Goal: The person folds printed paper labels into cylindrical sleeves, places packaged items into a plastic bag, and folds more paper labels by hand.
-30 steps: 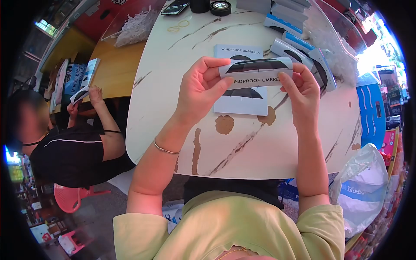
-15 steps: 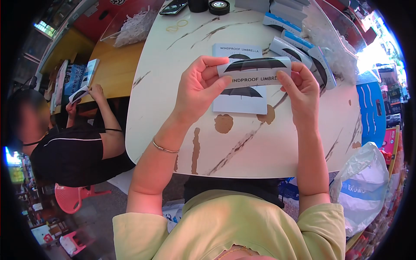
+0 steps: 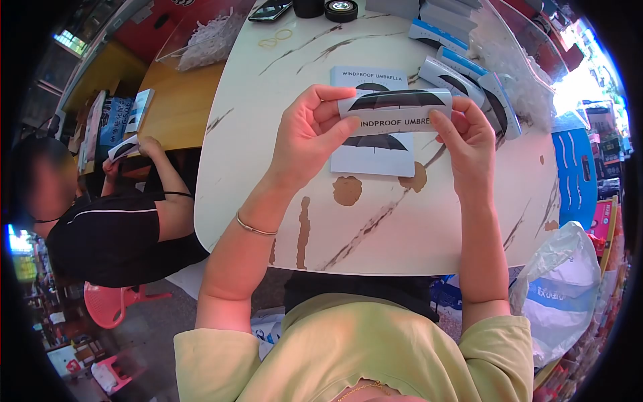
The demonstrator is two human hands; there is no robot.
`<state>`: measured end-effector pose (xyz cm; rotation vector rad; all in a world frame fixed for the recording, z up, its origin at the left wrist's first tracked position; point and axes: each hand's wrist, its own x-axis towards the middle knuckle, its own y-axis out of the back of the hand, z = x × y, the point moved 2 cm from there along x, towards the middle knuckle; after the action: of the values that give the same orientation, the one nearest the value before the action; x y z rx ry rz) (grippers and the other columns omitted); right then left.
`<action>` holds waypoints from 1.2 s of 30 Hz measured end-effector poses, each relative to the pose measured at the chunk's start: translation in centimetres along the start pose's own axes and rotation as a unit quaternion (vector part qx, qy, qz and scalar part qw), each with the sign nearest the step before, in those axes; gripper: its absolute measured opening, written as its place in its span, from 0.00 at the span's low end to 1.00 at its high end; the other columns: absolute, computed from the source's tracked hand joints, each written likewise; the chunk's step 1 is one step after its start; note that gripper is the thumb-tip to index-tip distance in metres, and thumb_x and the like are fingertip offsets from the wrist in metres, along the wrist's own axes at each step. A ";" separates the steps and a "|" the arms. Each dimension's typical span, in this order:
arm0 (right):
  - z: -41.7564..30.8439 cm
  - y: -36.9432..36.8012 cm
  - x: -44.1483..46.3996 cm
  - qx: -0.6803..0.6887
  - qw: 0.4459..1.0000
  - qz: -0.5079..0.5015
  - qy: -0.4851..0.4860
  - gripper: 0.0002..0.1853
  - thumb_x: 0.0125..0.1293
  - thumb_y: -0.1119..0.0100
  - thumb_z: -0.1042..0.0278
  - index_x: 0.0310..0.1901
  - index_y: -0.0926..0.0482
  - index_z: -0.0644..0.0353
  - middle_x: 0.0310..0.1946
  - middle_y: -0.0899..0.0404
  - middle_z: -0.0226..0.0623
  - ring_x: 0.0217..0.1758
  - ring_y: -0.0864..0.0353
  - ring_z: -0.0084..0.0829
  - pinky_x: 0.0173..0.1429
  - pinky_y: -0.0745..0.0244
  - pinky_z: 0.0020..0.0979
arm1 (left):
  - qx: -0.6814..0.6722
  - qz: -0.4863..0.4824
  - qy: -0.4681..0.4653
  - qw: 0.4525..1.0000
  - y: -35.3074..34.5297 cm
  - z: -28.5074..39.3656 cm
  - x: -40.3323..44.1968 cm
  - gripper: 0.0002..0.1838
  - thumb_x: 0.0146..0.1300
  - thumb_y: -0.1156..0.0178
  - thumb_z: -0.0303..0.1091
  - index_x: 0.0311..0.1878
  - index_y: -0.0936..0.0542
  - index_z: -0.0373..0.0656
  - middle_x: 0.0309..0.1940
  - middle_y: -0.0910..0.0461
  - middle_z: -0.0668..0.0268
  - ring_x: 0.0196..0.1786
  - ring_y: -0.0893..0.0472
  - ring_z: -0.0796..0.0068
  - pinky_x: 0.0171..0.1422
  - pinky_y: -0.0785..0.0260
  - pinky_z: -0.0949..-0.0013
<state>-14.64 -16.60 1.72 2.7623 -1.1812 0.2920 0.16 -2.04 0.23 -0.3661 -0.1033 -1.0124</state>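
Note:
A curled sheet [image 3: 396,123] printed with a black umbrella and the words "WINDPROOF UMBRELLA" is stretched level between my two hands. My left hand [image 3: 309,130] pinches its left end between thumb and fingers. At the other end, my right hand [image 3: 467,130] grips it the same way, the thumb covering the last printed letters. Just beneath, partly hidden by the held sheet, a stack of flat sheets [image 3: 372,163] with the same print lies on the marble-patterned table [image 3: 268,174].
Several rolled printed sheets [image 3: 455,79] lie at the table's right, beside a clear bin of shredded filling [image 3: 516,67]. A phone [image 3: 270,9] and yellow rubber bands [image 3: 276,39] are at the far edge. A co-worker [image 3: 120,234] sits at left holding a sheet. A plastic bag [image 3: 562,295] stands right.
My hands and the curled sheet stay almost in place. The co-worker's hand has shifted slightly on the sheet at left.

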 end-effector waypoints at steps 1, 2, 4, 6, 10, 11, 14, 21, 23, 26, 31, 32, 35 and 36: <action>0.0 0.0 0.0 0.001 1.000 0.001 0.000 0.09 0.58 0.41 0.72 0.40 0.26 0.64 0.30 0.20 0.32 0.33 0.26 0.15 0.37 0.35 0.17 | -0.001 0.000 0.000 1.000 0.0 0.0 0.0 0.14 0.57 0.46 0.18 0.47 0.31 0.36 0.42 0.22 0.58 0.45 0.23 0.78 0.51 0.29 0.75; 0.0 0.0 0.0 0.003 1.000 0.002 0.001 0.09 0.58 0.41 0.73 0.40 0.26 0.64 0.30 0.20 0.32 0.34 0.26 0.15 0.38 0.34 0.17 | -0.001 0.000 0.000 1.000 0.0 0.0 0.0 0.14 0.57 0.46 0.18 0.47 0.31 0.36 0.42 0.22 0.58 0.45 0.23 0.78 0.51 0.29 0.75; 0.0 -0.1 0.0 0.002 1.000 0.002 0.001 0.09 0.58 0.41 0.73 0.40 0.26 0.64 0.30 0.20 0.32 0.34 0.26 0.15 0.38 0.34 0.17 | 0.000 0.001 0.004 1.000 0.1 0.0 0.0 0.14 0.57 0.46 0.18 0.47 0.31 0.36 0.42 0.22 0.58 0.45 0.23 0.78 0.51 0.29 0.75; -0.1 -0.1 -0.1 0.001 1.000 0.002 0.001 0.09 0.58 0.41 0.73 0.41 0.26 0.64 0.31 0.20 0.32 0.34 0.26 0.15 0.38 0.34 0.17 | 0.001 0.000 0.005 1.000 0.1 0.0 0.0 0.14 0.57 0.46 0.18 0.47 0.31 0.36 0.42 0.22 0.58 0.45 0.23 0.78 0.51 0.29 0.75; 0.0 -0.1 0.0 0.000 1.000 0.002 0.003 0.09 0.59 0.41 0.73 0.41 0.26 0.64 0.31 0.20 0.32 0.34 0.25 0.15 0.38 0.34 0.17 | -0.007 -0.006 0.010 1.000 0.1 0.0 0.0 0.16 0.57 0.45 0.18 0.50 0.31 0.35 0.43 0.23 0.59 0.46 0.24 0.78 0.53 0.31 0.75; 0.0 -0.1 0.0 -0.001 1.000 0.003 0.003 0.09 0.59 0.41 0.73 0.41 0.26 0.64 0.31 0.20 0.32 0.34 0.25 0.15 0.38 0.34 0.17 | -0.007 -0.006 0.011 1.000 0.1 0.0 0.0 0.16 0.57 0.45 0.18 0.50 0.31 0.35 0.43 0.23 0.59 0.46 0.24 0.78 0.53 0.31 0.75; -0.1 -0.1 -0.1 -0.004 1.000 0.004 0.003 0.09 0.59 0.41 0.74 0.41 0.26 0.64 0.31 0.20 0.32 0.34 0.25 0.15 0.38 0.34 0.17 | -0.008 -0.005 0.010 1.000 0.1 -0.1 0.0 0.17 0.57 0.44 0.18 0.50 0.31 0.35 0.43 0.23 0.59 0.46 0.24 0.78 0.53 0.31 0.75; -0.1 -0.3 -0.1 -0.016 1.000 0.012 0.003 0.09 0.59 0.41 0.73 0.40 0.26 0.64 0.29 0.20 0.32 0.32 0.26 0.15 0.36 0.35 0.16 | -0.007 -0.001 0.021 1.000 0.0 0.0 -0.1 0.16 0.57 0.45 0.18 0.50 0.31 0.35 0.42 0.23 0.60 0.45 0.24 0.79 0.52 0.31 0.75; 0.0 -0.3 -0.1 -0.037 0.999 0.014 0.004 0.08 0.59 0.41 0.72 0.39 0.26 0.62 0.27 0.20 0.30 0.29 0.28 0.13 0.33 0.37 0.16 | -0.006 0.002 0.026 1.000 0.1 -0.1 -0.1 0.16 0.57 0.45 0.18 0.50 0.31 0.35 0.42 0.23 0.60 0.45 0.24 0.79 0.52 0.30 0.76; 0.3 -0.3 0.0 -0.039 0.999 0.024 0.004 0.06 0.59 0.41 0.71 0.37 0.26 0.60 0.24 0.21 0.28 0.26 0.31 0.12 0.30 0.39 0.16 | -0.011 -0.001 0.020 1.000 0.2 -0.1 0.0 0.16 0.57 0.45 0.18 0.50 0.31 0.35 0.42 0.22 0.60 0.45 0.24 0.79 0.51 0.30 0.76; 0.3 -0.2 0.1 -0.103 0.994 0.036 -0.009 0.08 0.57 0.38 0.68 0.35 0.26 0.59 0.21 0.23 0.26 0.24 0.34 0.12 0.28 0.40 0.17 | -0.006 0.003 0.032 0.999 0.2 -0.2 0.0 0.16 0.57 0.46 0.18 0.50 0.31 0.35 0.41 0.22 0.60 0.44 0.23 0.80 0.51 0.30 0.76; 0.1 -0.2 0.1 -0.126 0.991 0.044 -0.011 0.08 0.57 0.38 0.67 0.35 0.26 0.59 0.20 0.24 0.25 0.23 0.34 0.12 0.27 0.40 0.17 | -0.006 0.004 0.032 0.999 0.3 -0.2 0.0 0.16 0.57 0.46 0.18 0.50 0.31 0.35 0.41 0.22 0.60 0.44 0.23 0.80 0.51 0.30 0.76; -0.3 0.0 0.1 -0.240 0.969 0.061 0.001 0.09 0.56 0.37 0.66 0.35 0.25 0.58 0.20 0.26 0.25 0.23 0.35 0.13 0.26 0.40 0.18 | -0.018 0.006 0.043 0.999 0.3 -0.4 0.0 0.17 0.57 0.46 0.18 0.50 0.31 0.35 0.41 0.22 0.60 0.43 0.23 0.80 0.50 0.30 0.76; 0.1 0.1 0.3 -0.239 0.969 0.060 0.001 0.09 0.56 0.37 0.66 0.35 0.25 0.58 0.20 0.26 0.25 0.23 0.35 0.13 0.26 0.40 0.18 | -0.024 0.004 0.043 0.999 0.3 -0.6 0.0 0.17 0.57 0.46 0.18 0.50 0.31 0.36 0.41 0.22 0.60 0.43 0.23 0.80 0.50 0.30 0.76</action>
<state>-14.54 -16.90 1.66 2.2796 -1.2285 0.0118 0.40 -2.08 -0.38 -0.3650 -0.0002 -1.0222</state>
